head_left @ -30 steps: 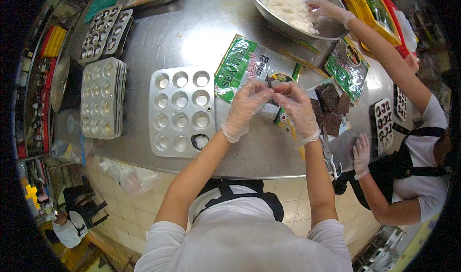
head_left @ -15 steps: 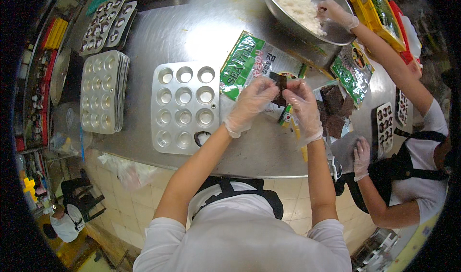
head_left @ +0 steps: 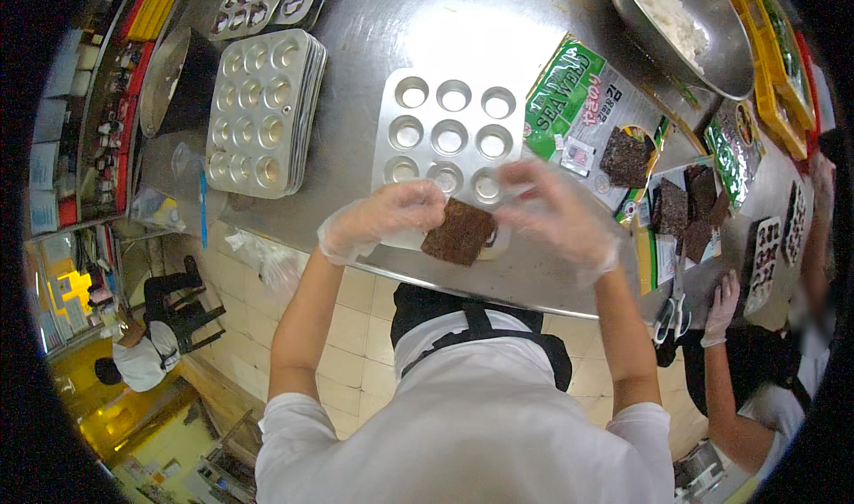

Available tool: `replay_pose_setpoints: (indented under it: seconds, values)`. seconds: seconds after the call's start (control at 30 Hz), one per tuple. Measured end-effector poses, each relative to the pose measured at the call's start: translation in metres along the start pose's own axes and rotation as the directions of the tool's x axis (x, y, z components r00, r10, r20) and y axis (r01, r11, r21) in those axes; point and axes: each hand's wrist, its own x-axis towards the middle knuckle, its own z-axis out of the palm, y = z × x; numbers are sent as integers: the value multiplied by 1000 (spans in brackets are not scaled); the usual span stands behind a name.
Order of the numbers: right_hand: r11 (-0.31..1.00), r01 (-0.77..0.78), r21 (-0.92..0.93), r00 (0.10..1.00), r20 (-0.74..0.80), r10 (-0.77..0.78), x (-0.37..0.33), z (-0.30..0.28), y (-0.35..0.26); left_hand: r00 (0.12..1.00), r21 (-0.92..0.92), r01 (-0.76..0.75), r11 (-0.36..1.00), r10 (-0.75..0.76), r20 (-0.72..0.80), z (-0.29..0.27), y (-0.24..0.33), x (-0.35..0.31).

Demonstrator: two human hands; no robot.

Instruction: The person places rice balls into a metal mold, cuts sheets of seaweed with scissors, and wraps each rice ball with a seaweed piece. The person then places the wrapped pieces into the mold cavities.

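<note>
Over the near edge of a muffin tin point(head_left: 389, 139), my gloved left hand point(head_left: 387, 217) pinches a square dark brown seaweed sheet point(head_left: 460, 234) by its upper left corner. The sheet hangs tilted and hides the tin's near cups. My gloved right hand point(head_left: 569, 219), somewhat blurred, is just right of the sheet with its fingers apart and nothing visible in them. Beyond it lies a green and silver seaweed packet point(head_left: 569, 95) with one seaweed piece point(head_left: 625, 159) on top. Several more seaweed squares point(head_left: 703, 193) rest on packaging farther right.
Stacked muffin tins point(head_left: 307, 104) stand to the left, filled tins point(head_left: 253, 1) behind them. A steel bowl point(head_left: 734, 77) of white rice point(head_left: 667, 19) is at the far right, near a yellow crate point(head_left: 778, 68). Scissors point(head_left: 673, 313) lie by the table's near edge, close to a co-worker's gloved hand point(head_left: 722, 308).
My hands, earlier together on a dark seaweed piece over the packet, are now over the muffin tin. The right hand has come away from the seaweed. The co-worker's hand has left the rice bowl.
</note>
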Motion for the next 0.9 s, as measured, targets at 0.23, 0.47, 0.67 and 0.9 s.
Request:
replay_pose_setpoints:
  seconds: [0.23,0.47,0.67,0.9]
  values:
    - [973,-227,47,972,-49,230,24,77,-6,981,610,81,789,46,-190,-10,-30,-12]
    - [889,-113,-443,983,-182,34,32,91,-2,769,813,-100,573,563,-302,4,-59,-16]
    - [801,-15,-598,976,-184,-119,30,80,-2,873,875,-42,482,444,-203,7,-65,-15]
    - [693,-209,-690,606,-648,-462,56,-167,16,894,877,17,480,386,-228,7,-58,-16]
